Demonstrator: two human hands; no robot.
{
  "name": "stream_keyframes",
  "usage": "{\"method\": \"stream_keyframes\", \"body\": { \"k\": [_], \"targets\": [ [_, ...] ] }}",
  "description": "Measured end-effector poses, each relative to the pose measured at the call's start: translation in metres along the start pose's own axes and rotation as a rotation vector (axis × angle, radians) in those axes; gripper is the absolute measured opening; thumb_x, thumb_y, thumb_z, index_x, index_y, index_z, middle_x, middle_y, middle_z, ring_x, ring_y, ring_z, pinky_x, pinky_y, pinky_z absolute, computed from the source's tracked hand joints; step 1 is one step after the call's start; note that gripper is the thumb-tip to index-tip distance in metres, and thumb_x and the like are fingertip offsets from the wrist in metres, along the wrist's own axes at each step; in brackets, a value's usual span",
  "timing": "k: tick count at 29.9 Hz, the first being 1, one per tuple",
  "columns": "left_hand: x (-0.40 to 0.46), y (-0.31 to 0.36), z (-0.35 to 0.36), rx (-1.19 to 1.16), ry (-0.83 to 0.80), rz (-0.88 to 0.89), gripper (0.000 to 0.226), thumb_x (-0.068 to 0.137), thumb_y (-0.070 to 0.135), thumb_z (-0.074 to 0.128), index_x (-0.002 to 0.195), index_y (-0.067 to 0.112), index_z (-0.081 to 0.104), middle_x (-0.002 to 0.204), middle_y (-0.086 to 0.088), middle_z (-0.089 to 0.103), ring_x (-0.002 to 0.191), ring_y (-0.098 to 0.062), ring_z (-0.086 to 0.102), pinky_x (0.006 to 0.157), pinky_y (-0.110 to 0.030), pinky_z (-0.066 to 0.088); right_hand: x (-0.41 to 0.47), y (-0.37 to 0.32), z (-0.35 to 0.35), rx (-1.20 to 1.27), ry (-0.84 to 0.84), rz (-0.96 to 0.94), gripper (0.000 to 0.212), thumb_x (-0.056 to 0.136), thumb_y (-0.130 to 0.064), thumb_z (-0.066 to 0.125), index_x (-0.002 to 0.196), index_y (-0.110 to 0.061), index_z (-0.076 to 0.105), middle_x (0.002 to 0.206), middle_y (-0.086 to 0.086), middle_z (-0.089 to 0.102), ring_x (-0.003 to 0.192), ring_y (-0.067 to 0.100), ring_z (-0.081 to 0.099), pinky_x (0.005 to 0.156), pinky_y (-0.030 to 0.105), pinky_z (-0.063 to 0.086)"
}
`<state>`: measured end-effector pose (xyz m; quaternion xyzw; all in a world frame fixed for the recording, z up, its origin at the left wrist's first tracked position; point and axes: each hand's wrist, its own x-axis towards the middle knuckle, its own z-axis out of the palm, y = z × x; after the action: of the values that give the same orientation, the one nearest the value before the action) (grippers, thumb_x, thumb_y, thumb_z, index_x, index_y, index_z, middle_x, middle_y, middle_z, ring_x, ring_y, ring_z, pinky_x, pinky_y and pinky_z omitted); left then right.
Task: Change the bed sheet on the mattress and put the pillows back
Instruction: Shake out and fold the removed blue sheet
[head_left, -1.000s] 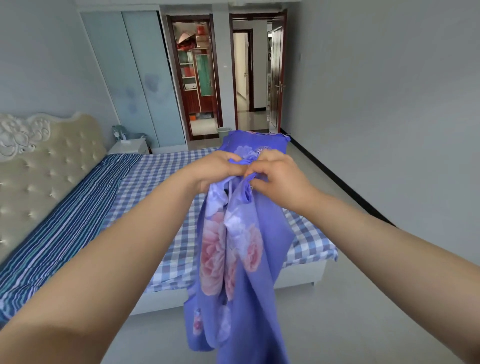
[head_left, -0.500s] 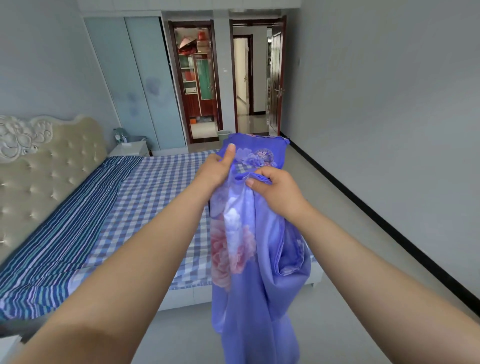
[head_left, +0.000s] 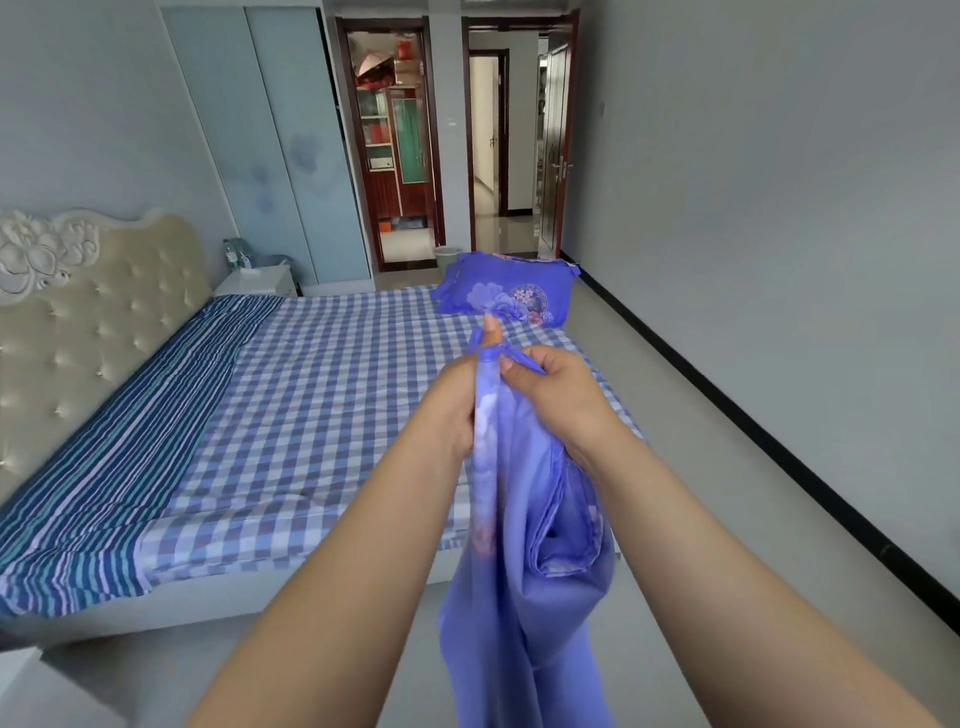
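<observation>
A purple floral bed sheet (head_left: 524, 545) hangs bunched in front of me, down toward the floor. My left hand (head_left: 457, 400) grips its top edge with the thumb pointing up. Just to the right, my right hand (head_left: 558, 397) pinches the same edge. Beyond my hands lies the mattress (head_left: 311, 395), covered with a blue-and-white checked cloth and a striped one near the headboard. A purple floral pillow (head_left: 506, 291) rests at the far right corner of the bed.
A cream tufted headboard (head_left: 98, 312) stands at the left. A white nightstand (head_left: 257, 280) sits beyond the bed, by the pale blue wardrobe (head_left: 270, 145). A small bin (head_left: 447, 257) stands before two open doorways. Grey floor (head_left: 727, 467) runs along the right wall.
My hands have dropped lower and slid along the sheet's edge, the left thumb now up. The view has pulled back, so the pillow on the bed shows behind them.
</observation>
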<state>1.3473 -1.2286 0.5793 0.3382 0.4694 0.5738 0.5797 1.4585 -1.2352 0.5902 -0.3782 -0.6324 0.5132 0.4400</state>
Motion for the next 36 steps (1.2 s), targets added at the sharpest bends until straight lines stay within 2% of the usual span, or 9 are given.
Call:
{"method": "stream_keyframes", "body": {
  "k": [2,5,9,16,22,25,28,33,36],
  "targets": [
    [-0.014,-0.005,-0.007,-0.093,-0.117,0.027,0.029,0.094,0.023,0.054,0.110,0.000,0.059,0.106,-0.021,0.060,0.096,-0.027,0.061,0.088,-0.034,0.051,0.000,0.005,-0.005,0.004,0.034,0.011,0.022,0.091,-0.021,0.062,0.078,-0.003,0.061,0.072,0.013,0.057,0.066,0.019,0.051,0.064,0.032,0.043],
    [-0.033,-0.001,-0.013,-0.007,-0.041,0.160,0.012,0.089,0.001,0.056,0.096,0.005,0.066,0.087,-0.012,0.069,0.076,-0.020,0.066,0.074,-0.031,0.056,-0.001,0.011,-0.010,0.029,0.048,0.033,0.027,0.091,-0.022,0.062,0.087,0.004,0.062,0.073,0.013,0.058,0.066,0.020,0.052,0.065,0.033,0.044],
    [-0.046,0.002,-0.011,0.134,0.031,0.245,0.014,0.088,0.001,0.058,0.090,0.012,0.066,0.080,-0.006,0.069,0.071,-0.017,0.065,0.070,-0.029,0.053,-0.001,0.014,-0.012,0.077,0.074,0.049,0.033,0.091,-0.024,0.062,0.089,0.009,0.060,0.076,0.016,0.059,0.069,0.022,0.053,0.067,0.036,0.046],
    [-0.051,-0.007,-0.010,0.219,0.051,0.281,0.012,0.093,0.010,0.056,0.094,0.010,0.068,0.097,-0.013,0.071,0.095,-0.025,0.066,0.094,-0.041,0.050,-0.001,0.017,-0.016,0.202,0.131,0.152,0.017,0.085,-0.022,0.067,0.086,-0.005,0.064,0.074,0.014,0.063,0.066,0.022,0.059,0.066,0.034,0.050],
    [-0.054,-0.022,0.007,0.344,0.082,0.403,0.014,0.089,0.025,0.064,0.096,0.013,0.062,0.090,0.002,0.068,0.082,-0.006,0.064,0.075,-0.019,0.050,0.002,0.020,-0.007,0.103,0.213,0.140,0.018,0.082,-0.023,0.066,0.072,-0.010,0.060,0.067,0.013,0.061,0.061,0.021,0.057,0.060,0.037,0.050],
    [-0.049,-0.027,0.013,0.345,0.150,0.399,0.019,0.083,0.024,0.072,0.095,0.022,0.058,0.096,0.002,0.069,0.088,-0.010,0.068,0.077,-0.022,0.054,0.000,0.019,-0.004,0.109,0.208,0.160,0.012,0.084,-0.018,0.063,0.078,-0.008,0.060,0.068,0.011,0.065,0.060,0.021,0.061,0.059,0.035,0.053],
    [-0.045,-0.027,0.013,0.366,0.252,0.422,0.006,0.090,0.022,0.064,0.091,0.019,0.059,0.093,-0.002,0.069,0.085,-0.014,0.066,0.075,-0.024,0.053,-0.001,0.021,-0.003,0.107,0.197,0.144,0.013,0.087,-0.019,0.064,0.077,-0.011,0.060,0.072,0.013,0.062,0.064,0.021,0.057,0.063,0.036,0.050],
    [-0.014,-0.009,-0.009,0.285,0.407,0.386,0.019,0.094,0.012,0.052,0.076,0.018,0.052,0.077,-0.003,0.060,0.070,-0.017,0.056,0.068,-0.032,0.048,0.000,0.017,-0.019,0.084,-0.040,0.104,0.013,0.087,-0.017,0.067,0.075,-0.017,0.064,0.068,0.001,0.064,0.058,0.012,0.057,0.058,0.025,0.047],
    [0.009,0.021,-0.041,0.297,0.532,0.408,0.020,0.095,0.013,0.050,0.077,0.020,0.050,0.073,0.001,0.054,0.066,-0.013,0.048,0.059,-0.025,0.042,0.005,0.019,-0.051,-0.224,-0.165,0.089,0.005,0.084,-0.020,0.071,0.080,-0.022,0.068,0.076,-0.008,0.065,0.069,0.003,0.058,0.069,0.020,0.045]
  ]
}}
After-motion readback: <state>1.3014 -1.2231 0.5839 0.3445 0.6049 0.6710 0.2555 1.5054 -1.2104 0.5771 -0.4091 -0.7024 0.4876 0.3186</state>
